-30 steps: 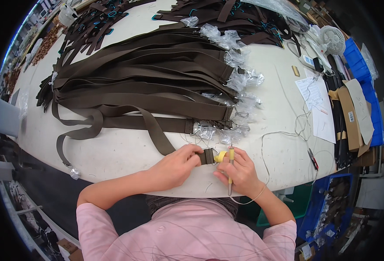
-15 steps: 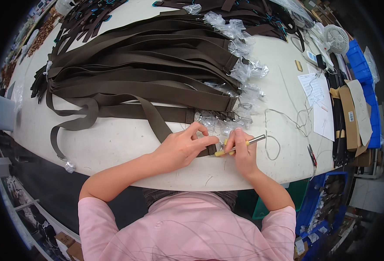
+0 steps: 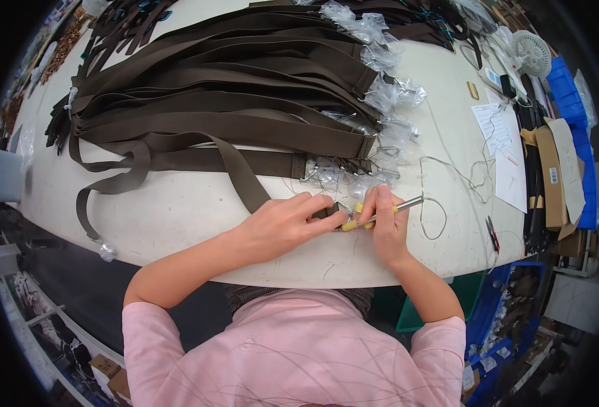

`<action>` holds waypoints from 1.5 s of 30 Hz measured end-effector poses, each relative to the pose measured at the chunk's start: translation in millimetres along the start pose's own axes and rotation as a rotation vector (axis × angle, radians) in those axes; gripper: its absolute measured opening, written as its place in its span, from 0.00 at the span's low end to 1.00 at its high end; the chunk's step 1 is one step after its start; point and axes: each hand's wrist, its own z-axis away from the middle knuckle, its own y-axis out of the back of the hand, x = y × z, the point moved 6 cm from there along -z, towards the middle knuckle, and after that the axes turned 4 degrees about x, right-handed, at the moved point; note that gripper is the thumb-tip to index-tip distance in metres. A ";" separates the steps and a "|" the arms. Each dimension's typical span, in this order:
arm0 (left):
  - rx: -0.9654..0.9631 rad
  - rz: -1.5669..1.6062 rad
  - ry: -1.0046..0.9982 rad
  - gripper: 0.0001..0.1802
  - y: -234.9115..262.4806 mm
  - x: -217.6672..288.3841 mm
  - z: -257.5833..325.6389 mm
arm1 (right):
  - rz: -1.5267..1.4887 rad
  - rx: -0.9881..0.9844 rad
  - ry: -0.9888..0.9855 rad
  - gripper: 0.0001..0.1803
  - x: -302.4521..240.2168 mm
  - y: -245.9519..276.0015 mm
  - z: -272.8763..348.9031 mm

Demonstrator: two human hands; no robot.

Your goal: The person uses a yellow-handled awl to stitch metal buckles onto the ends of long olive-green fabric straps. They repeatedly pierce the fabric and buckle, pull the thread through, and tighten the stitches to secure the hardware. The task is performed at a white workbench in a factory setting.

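My left hand (image 3: pixel 282 224) is closed on the end of a dark brown webbing strap (image 3: pixel 242 178), which loops up from the table to my fingers. In my right hand (image 3: pixel 387 230) is a slim metal pen-like tool (image 3: pixel 408 203) with yellow parts toward its tip and a thin cord at its back end. The tool's tip meets the strap end beside my left fingertips; the exact contact is hidden. Just beyond my hands lies a row of similar brown straps (image 3: pixel 218 125), their right ends fitted with metal hardware in clear plastic wrap (image 3: pixel 387 98).
A loose grey cord (image 3: pixel 446 161) curls across the white table (image 3: pixel 197 217). To the right are thread snips (image 3: pixel 492 235), paper sheets (image 3: pixel 509 176), a cardboard box (image 3: pixel 554 180), blue bins (image 3: pixel 567 88) and a small white fan (image 3: pixel 531 52). A wrapped strap end (image 3: pixel 107 252) rests near the front left edge.
My left fingers have come down and closed on the strap end. My right hand and the tool have shifted slightly up and right, and the whole view has tilted a little.
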 end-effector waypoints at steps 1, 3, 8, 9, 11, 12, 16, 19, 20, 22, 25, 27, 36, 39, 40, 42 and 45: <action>-0.004 -0.038 -0.047 0.18 -0.7 2.8 0.4 | -0.004 -0.001 0.002 0.31 0.0 -1.0 -0.7; -0.040 -0.062 -0.095 0.18 -5.9 2.1 4.4 | -0.001 -0.007 -0.002 0.30 -1.1 -3.3 -0.8; -0.009 -0.048 -0.113 0.19 -8.8 -0.3 6.7 | 0.019 -0.010 -0.003 0.30 -2.9 -4.4 -0.2; -0.008 -0.043 -0.096 0.18 -8.9 -0.7 6.3 | 0.012 -0.009 -0.006 0.30 -2.4 -4.9 -0.1; -0.004 -0.033 -0.074 0.18 -9.4 -1.2 5.6 | 0.000 -0.008 -0.013 0.30 -1.9 -6.3 0.2; -0.001 -0.028 -0.070 0.17 -9.9 -1.2 5.1 | 0.008 -0.012 -0.008 0.30 -1.7 -6.3 0.1; -0.006 -0.001 -0.031 0.14 -12.6 -3.4 5.1 | 0.044 -0.022 0.008 0.31 -2.1 -6.0 0.3; -0.004 0.038 0.030 0.12 -15.7 -6.8 6.9 | 0.057 -0.021 0.011 0.31 -2.5 -6.3 0.3; 0.026 0.071 0.052 0.12 -14.1 -7.9 5.9 | 0.059 -0.020 0.011 0.31 -2.5 -6.2 0.2; 0.085 0.137 0.098 0.13 -10.3 -10.4 4.0 | 0.052 -0.023 0.007 0.31 -2.0 -6.5 0.1; 0.101 0.158 0.161 0.14 -8.1 -13.9 6.2 | 0.059 -0.024 0.000 0.31 -1.4 -6.3 0.4; 0.102 0.177 0.181 0.13 -6.9 -15.4 7.3 | 0.059 -0.026 -0.005 0.31 -1.5 -6.5 0.8; 0.116 0.139 0.345 0.18 2.9 -6.7 12.2 | -0.237 0.169 0.050 0.31 -5.4 11.6 -8.4; 0.031 0.047 0.220 0.24 1.1 -5.9 15.6 | -0.196 0.144 0.117 0.30 -12.8 19.0 -13.8; -0.016 0.028 0.175 0.25 1.1 -8.0 18.8 | -0.179 0.116 0.108 0.31 -13.0 15.9 -15.1; -0.073 0.054 0.050 0.25 16.7 -23.0 18.5 | -0.158 0.061 0.093 0.31 -14.1 3.1 -18.3; -0.163 0.090 0.104 0.26 21.6 -35.4 24.1 | -0.128 -0.042 -0.077 0.32 -11.5 -20.8 -16.1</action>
